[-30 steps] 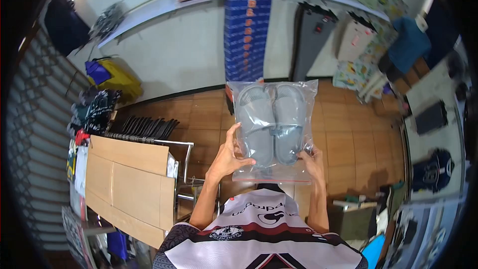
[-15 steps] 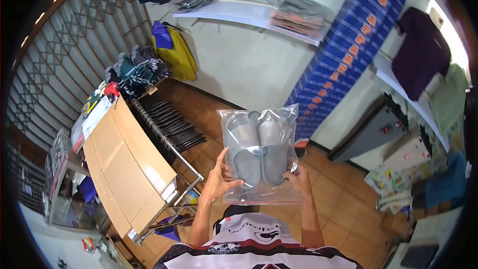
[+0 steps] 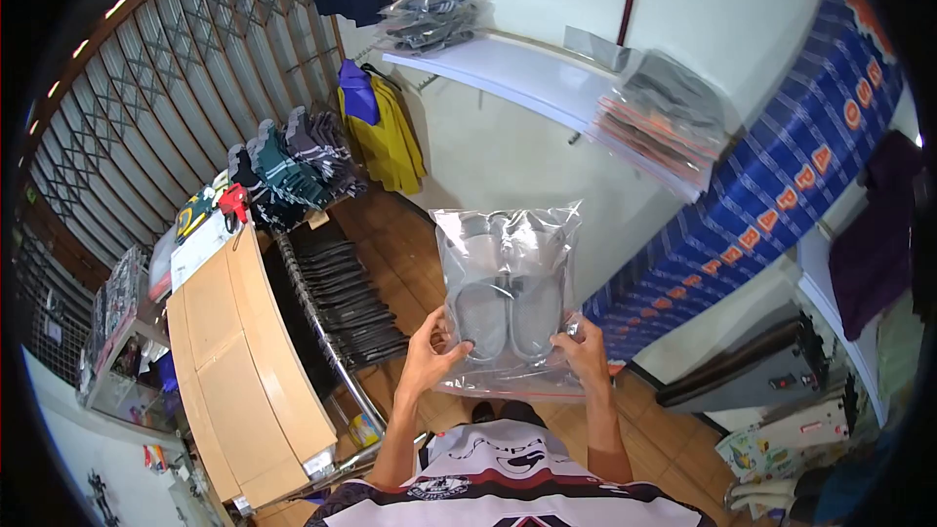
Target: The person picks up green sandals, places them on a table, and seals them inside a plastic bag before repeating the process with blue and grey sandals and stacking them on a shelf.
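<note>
I hold a clear plastic zip bag (image 3: 508, 234) upright in front of my chest. Inside it lies a pair of grey slide sandals (image 3: 509, 307), side by side. My left hand (image 3: 429, 356) grips the bag's lower left edge, thumb across the front. My right hand (image 3: 584, 351) grips the lower right corner. The bag's sealed strip runs along the bottom, between my hands.
A long cardboard box (image 3: 244, 371) lies on a metal rack (image 3: 337, 351) of black hangers at my left. A white wall shelf (image 3: 527, 78) carries bagged goods. A blue printed banner (image 3: 771, 205) hangs at right. Folded socks (image 3: 288, 161) and a shutter gate stand at back left.
My view has swung to the left, from the blue banner toward the shelf and shutter gate. Both hands keep the same grip on the bag, which stays upright before me.
</note>
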A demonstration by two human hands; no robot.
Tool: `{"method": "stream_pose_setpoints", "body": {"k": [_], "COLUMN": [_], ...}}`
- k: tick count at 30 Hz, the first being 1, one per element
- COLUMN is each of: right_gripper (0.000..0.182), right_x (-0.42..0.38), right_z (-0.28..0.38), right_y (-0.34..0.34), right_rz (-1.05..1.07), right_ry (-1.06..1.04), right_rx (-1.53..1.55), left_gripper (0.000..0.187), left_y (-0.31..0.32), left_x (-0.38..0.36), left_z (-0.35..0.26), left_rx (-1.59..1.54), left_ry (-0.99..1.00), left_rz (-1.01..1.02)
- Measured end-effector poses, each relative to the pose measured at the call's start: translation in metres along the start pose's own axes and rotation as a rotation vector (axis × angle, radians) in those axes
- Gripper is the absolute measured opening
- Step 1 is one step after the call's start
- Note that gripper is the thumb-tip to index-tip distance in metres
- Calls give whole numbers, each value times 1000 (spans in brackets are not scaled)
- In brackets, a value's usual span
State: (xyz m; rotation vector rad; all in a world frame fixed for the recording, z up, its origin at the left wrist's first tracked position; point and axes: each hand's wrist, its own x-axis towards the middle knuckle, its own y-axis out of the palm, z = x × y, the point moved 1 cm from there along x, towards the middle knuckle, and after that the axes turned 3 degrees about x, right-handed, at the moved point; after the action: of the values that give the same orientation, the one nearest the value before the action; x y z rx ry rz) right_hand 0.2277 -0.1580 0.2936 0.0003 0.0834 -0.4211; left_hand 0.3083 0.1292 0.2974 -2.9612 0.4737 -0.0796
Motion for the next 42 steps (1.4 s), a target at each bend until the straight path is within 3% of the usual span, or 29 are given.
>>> {"method": "stream_pose_setpoints", "body": {"k": [11,21,26,33,34,42], "right_gripper": [31,39,40,61,64,66], "right_x": [229,387,451,542,558,698], "right_z": [26,104,140,200,207,296], "right_y": [53,87,122,199,210,324], "right_rz": [248,368,422,320,347,122], "right_ry": [-34,-110,-166,-426,-389,-537], "right_rx": [94,80,186,367,359,366], "left_gripper": [72,72,79,63,59,34], "left_y": [-15,-19,-53,-124,-138,-248], "left_x": [175,324,401,541,566,787], "left_z": [20,-47,-55,-95,-102,-181], "left_rx": [5,-196,-136,-87,-70,58], "left_ry": [71,205,252,453,486,652], "left_rz": [-264,-396,-427,-424,-427,-363]}}
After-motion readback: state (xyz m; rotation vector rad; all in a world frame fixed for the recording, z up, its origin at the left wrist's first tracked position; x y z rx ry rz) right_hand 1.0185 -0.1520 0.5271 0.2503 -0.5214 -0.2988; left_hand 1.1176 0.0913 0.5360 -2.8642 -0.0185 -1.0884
